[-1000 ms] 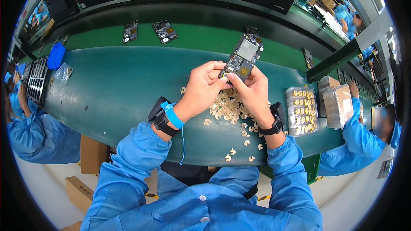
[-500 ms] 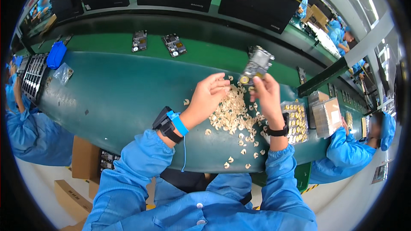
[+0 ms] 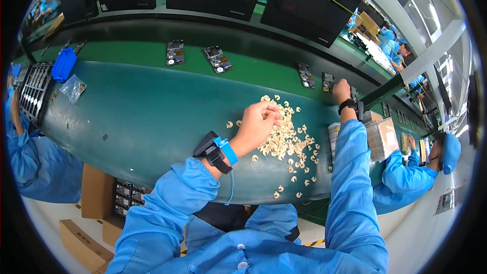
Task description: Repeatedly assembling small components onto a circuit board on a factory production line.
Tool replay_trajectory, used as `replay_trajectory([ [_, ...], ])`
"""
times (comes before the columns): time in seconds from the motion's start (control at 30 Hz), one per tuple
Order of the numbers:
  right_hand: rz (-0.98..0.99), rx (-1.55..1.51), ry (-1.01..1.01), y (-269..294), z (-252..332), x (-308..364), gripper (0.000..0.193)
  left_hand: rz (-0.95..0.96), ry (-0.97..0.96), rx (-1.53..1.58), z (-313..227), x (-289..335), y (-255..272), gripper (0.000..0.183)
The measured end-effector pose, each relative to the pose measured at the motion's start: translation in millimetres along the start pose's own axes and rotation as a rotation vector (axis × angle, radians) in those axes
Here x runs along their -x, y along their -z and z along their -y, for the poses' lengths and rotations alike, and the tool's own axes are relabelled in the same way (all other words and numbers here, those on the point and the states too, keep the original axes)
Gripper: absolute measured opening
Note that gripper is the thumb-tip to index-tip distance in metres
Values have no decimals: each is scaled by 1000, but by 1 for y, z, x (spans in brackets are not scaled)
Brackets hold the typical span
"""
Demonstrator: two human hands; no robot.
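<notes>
My left hand (image 3: pixel 257 126) is closed at the left side of a heap of small cream C-shaped pieces (image 3: pixel 285 139). Its thumb and fingers are pinched together; what lies between them is too small to make out. Reaching far forward to the right, my right hand (image 3: pixel 342 91) has its fingers curled at the near right edge of a circuit board (image 3: pixel 328 79) on the green strip. Its fingertips are mostly hidden. Just left of that board lies another circuit board (image 3: pixel 306 75).
Two more boards (image 3: pixel 175 53) (image 3: pixel 217 59) lie farther left on the strip. A blue bin (image 3: pixel 64 64) and a plastic bag (image 3: pixel 74 88) sit at the left. Wrapped boxes (image 3: pixel 381 139) stand by my right forearm, which partly covers a tray (image 3: pixel 333 134). Co-workers sit on both sides.
My right hand has carried the circuit board forward and right, down onto the green strip. My left hand stays by the heap, its fingers drawn closer together. The view has shifted slightly.
</notes>
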State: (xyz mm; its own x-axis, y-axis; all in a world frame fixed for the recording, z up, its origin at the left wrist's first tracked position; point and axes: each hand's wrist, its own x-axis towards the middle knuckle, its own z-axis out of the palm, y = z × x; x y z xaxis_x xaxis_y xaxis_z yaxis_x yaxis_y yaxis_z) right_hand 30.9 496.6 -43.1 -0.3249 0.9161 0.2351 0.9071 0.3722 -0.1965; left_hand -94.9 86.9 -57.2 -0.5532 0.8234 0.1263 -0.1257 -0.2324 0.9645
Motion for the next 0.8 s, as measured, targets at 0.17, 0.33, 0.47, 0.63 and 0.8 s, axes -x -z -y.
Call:
replay_trajectory([
  [0.17,-135,100,265,4,65,57,47,10,-43,-38,-3,6,-1,18],
  [0.33,-92,-254,251,-25,101,66,53,60,9,-60,-6,3,0,17],
  [0.47,-141,-768,245,-14,121,93,45,4,9,52,0,0,4,18],
  [0.63,268,-1592,244,48,149,203,31,-25,-6,-65,-13,1,-5,36],
  [0.8,237,-1268,367,73,123,251,38,119,-21,70,-15,-1,0,23],
])
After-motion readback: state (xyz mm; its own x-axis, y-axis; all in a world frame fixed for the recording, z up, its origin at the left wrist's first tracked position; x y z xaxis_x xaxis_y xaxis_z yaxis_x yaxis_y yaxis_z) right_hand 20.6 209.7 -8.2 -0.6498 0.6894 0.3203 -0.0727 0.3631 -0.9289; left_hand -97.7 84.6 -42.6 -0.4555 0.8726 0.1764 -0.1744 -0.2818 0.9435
